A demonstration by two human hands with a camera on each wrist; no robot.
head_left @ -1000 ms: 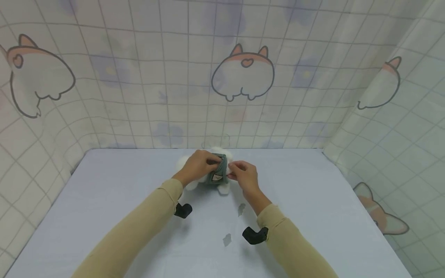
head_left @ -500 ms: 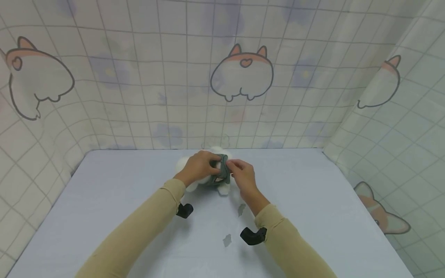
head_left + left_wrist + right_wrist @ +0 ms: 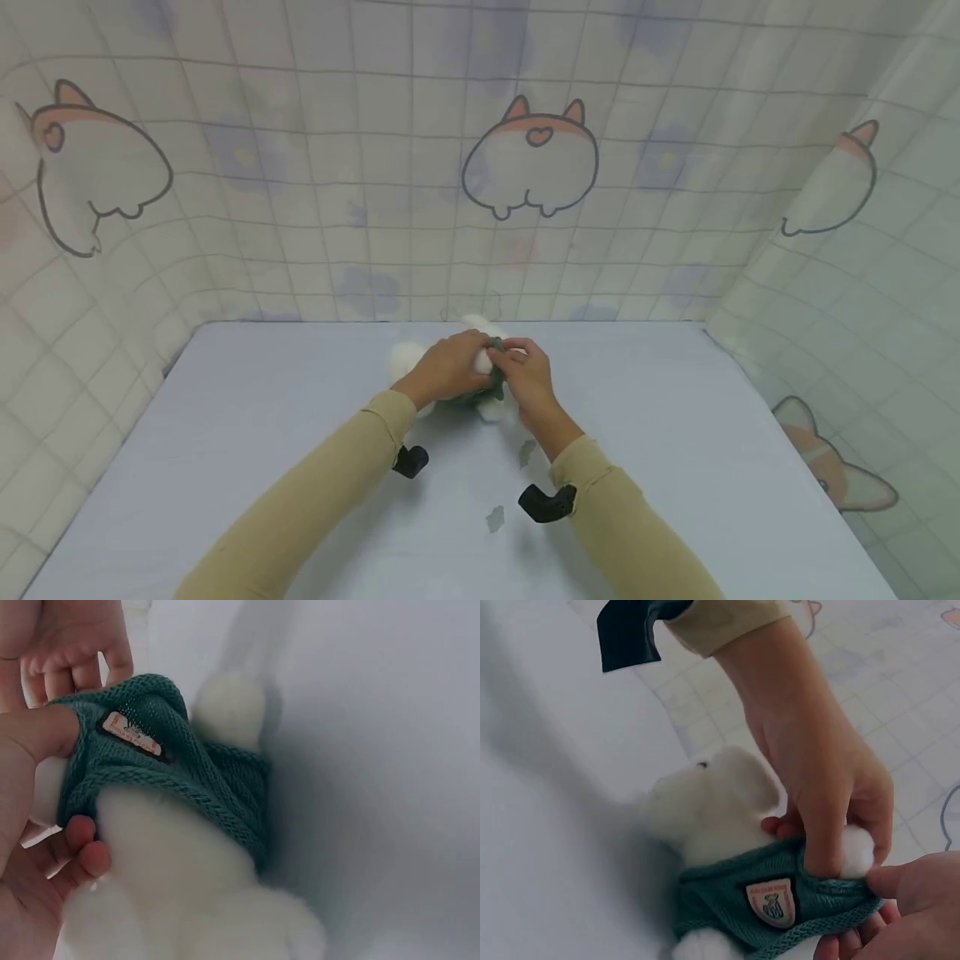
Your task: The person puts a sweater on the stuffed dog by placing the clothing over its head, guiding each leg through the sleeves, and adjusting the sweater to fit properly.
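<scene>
A white plush toy animal [image 3: 716, 825] in a teal knitted sweater [image 3: 214, 776] lies at the table's back. The sweater bears a pale label [image 3: 771, 903]. My left hand [image 3: 453, 367] reaches over the toy from the left. Its thumb tucks under the sweater's edge, with a white paw [image 3: 859, 851] between thumb and fingers. Opposite, my right hand [image 3: 528, 375] pinches the stretched sweater edge, thumb on top and fingers beneath, close to the left hand. In the right wrist view the toy's ear and dark eye show. The hands hide much of the toy in the head view.
The white table [image 3: 247, 417] has two grey marks [image 3: 496, 519] near its middle. A grid-patterned curtain [image 3: 375, 167] with cartoon corgis stands behind and at both sides, meeting the table's back edge. Black wrist mounts [image 3: 547, 503] stick out below both cuffs.
My left hand has moved right, close to the right hand. The sweater edge is drawn rightward, its label now hidden in the head view, and a white paw shows between the hands.
</scene>
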